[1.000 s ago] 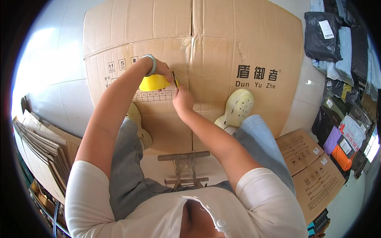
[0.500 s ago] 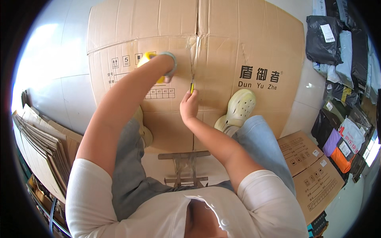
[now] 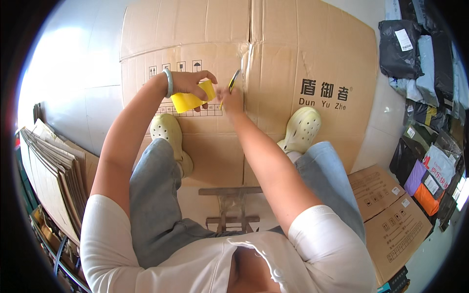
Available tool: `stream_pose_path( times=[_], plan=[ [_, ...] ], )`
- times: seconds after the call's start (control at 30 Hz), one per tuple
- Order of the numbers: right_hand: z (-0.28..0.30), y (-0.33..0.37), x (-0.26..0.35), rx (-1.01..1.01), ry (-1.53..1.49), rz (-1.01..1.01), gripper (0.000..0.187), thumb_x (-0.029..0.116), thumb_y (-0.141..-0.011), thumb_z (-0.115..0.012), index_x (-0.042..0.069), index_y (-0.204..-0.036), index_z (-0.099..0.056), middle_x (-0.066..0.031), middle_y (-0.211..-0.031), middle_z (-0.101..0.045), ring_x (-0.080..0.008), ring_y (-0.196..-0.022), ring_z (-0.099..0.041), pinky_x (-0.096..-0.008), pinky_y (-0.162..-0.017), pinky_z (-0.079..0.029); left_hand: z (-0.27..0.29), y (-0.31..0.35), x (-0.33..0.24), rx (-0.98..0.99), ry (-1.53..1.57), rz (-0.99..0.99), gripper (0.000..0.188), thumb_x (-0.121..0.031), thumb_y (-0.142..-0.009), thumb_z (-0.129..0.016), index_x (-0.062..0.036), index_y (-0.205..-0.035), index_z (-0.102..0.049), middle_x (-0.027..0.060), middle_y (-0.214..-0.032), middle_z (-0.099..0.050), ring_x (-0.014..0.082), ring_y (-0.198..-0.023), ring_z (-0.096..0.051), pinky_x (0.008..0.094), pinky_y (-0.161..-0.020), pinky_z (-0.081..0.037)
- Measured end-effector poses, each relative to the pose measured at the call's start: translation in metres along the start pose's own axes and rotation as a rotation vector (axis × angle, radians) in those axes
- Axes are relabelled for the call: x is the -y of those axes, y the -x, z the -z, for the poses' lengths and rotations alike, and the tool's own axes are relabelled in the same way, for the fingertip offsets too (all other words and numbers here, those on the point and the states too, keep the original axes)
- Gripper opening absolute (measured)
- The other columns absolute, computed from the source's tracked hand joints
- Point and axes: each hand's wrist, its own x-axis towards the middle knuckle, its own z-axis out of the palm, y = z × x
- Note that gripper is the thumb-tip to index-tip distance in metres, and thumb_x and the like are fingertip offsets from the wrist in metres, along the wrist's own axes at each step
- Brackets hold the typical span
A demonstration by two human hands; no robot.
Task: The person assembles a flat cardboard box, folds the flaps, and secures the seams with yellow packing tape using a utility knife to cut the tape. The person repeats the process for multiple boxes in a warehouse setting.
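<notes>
Our left grip (image 3: 189, 84) clamps tape (image 3: 184, 103), our right grip (image 3: 233, 101) a cutter (image 3: 234, 81), tip pointing far — our clogs (image 3: 303, 129) stand on the carton (image 3: 278, 68), perhaps steadying it.

Bagged parcels (image 3: 389, 57) lie piled at right near a brown carton (image 3: 396, 225); cardboard sheets (image 3: 49, 181) stand stacked at left.

Large carton (image 3: 332, 53) before you: your clogs (image 3: 302, 132) on it, cardboard sheets (image 3: 49, 178) left of it, parcels (image 3: 398, 53) right of it.
</notes>
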Motion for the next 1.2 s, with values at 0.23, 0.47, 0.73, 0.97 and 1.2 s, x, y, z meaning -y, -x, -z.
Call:
stream_pose_path(
  times=[0.23, 0.47, 0.73, 0.97, 1.2],
  plan=[
    [0.038, 0.086, 0.058, -0.052, 0.012, 0.079, 0.033, 0.034, -0.085, -0.066, 0.004, -0.095, -0.058, 0.0009, -0.076, -0.056, -0.0079, -0.07, -0.053, -0.0228, -0.06, -0.041, -0.028, 0.015, 0.015, 0.03, 0.071, -0.03, 0.066, -0.012, -0.077, -0.065, -0.0109, -0.131, -0.027, 0.0176, -0.101, -0.063, 0.024, -0.077, -0.066, 0.0358, -0.072, -0.055],
    [0.02, 0.1, 0.07, 0.018, 0.267, 0.074, 0.028, 0.024, -0.082, -0.07, 0.0, -0.094, -0.066, -0.0053, -0.085, -0.066, -0.0131, -0.077, -0.061, -0.0263, -0.075, -0.046, -0.048, 0.013, 0.016, 0.105, 0.028, 0.016, 0.068, -0.008, -0.079, -0.065, -0.0157, -0.133, -0.026, 0.0185, -0.107, -0.059, 0.0233, -0.077, -0.066, 0.0357, -0.071, -0.056],
    [0.065, 0.097, 0.037, -0.108, 0.205, 0.055, 0.019, 0.014, -0.079, -0.07, -0.003, -0.088, -0.065, -0.0079, -0.079, -0.066, -0.0143, -0.072, -0.061, -0.0269, -0.071, -0.047, -0.069, -0.008, 0.059, -0.266, -0.758, -0.25, 0.079, -0.063, -0.067, -0.068, -0.0067, -0.121, -0.05, 0.0204, -0.108, -0.06, 0.0329, -0.101, -0.059, 0.0398, -0.088, -0.045],
    [0.129, 0.106, -0.023, -0.428, 0.333, 0.046, 0.021, 0.014, -0.078, -0.074, -0.001, -0.088, -0.064, -0.0032, -0.078, -0.063, -0.0107, -0.072, -0.056, -0.025, -0.069, -0.045, -0.074, 0.016, 0.08, -0.386, -0.869, 0.057, 0.073, -0.072, -0.069, -0.057, -0.0051, -0.097, -0.064, 0.0139, -0.093, -0.066, 0.0298, -0.092, -0.063, 0.0396, -0.081, -0.048],
    [0.131, 0.108, -0.042, -0.641, 0.494, 0.275, 0.018, 0.017, -0.077, -0.073, 0.002, -0.081, -0.064, -0.0095, -0.077, -0.063, -0.0214, -0.072, -0.059, -0.0331, -0.067, -0.046, -0.117, -0.036, 0.093, -0.494, -0.953, 0.051, 0.066, -0.065, -0.079, -0.051, -0.0053, -0.103, -0.063, 0.0159, -0.089, -0.067, 0.0303, -0.085, -0.065, 0.0398, -0.073, -0.051]
  ],
)
